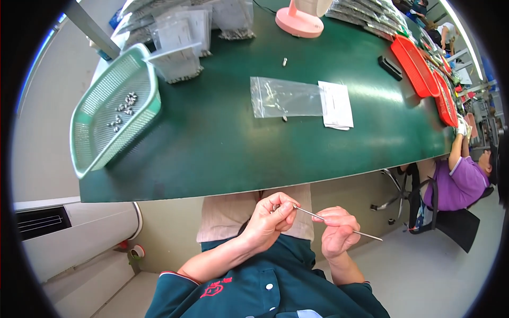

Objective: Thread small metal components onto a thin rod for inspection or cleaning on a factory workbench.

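Observation:
Above my lap, just off the table's front edge, a thin metal rod slants down to the right. My right hand is closed round its middle, thumb and fingers pressed together, and the free end sticks out beyond. At the other end, my left hand is pinched closed where the rod meets its fingertips; what lies inside that pinch is mostly hidden. Ahead on the table lie a clear plastic bag and white paper slips over its right end. One small metal part lies behind the bag, another at its near edge.
A light green basket with several small metal parts stands at the left of the green table. Filled bags, a pink round base, a black block and red trays stand farther back. A person in purple sits at right.

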`<state>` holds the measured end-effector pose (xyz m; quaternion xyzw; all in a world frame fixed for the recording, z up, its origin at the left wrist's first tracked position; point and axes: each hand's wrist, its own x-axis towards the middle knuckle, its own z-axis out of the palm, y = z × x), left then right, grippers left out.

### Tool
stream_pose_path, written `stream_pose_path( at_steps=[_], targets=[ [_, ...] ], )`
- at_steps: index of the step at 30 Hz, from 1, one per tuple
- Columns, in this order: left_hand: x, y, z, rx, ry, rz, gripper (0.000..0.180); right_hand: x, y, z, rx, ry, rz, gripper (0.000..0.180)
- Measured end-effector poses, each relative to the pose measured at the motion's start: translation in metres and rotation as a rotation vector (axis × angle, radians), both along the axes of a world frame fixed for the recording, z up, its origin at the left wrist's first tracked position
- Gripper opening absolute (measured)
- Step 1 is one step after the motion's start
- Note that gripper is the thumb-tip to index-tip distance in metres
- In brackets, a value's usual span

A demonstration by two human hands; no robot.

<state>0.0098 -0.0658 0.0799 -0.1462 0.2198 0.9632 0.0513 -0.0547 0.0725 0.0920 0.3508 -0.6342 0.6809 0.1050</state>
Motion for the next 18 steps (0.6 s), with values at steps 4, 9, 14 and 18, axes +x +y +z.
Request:
stream_pose_path(
  at_steps=[4,9,14,18],
  targets=[
    [-0.002,-0.021,0.009,0.139,-0.018,-0.066,0.015,-0.008,-0.008,0.004,0.1,0.203,0.061,0.032],
    [0.0,-0.028,0.025,-0.263,0.045,0.101,0.014,-0.015,-0.024,0.017,-0.003,0.139,0.123,0.041],
    [-0.005,-0.039,0.024,0.089,0.07,-0.001,0.012,-0.015,-0.034,0.016,-0.111,0.046,0.105,0.039],
    [-0.009,-0.035,0.027,-0.004,0.054,0.042,0.011,-0.018,-0.034,0.015,-0.148,0.062,0.085,0.038]
  ],
)
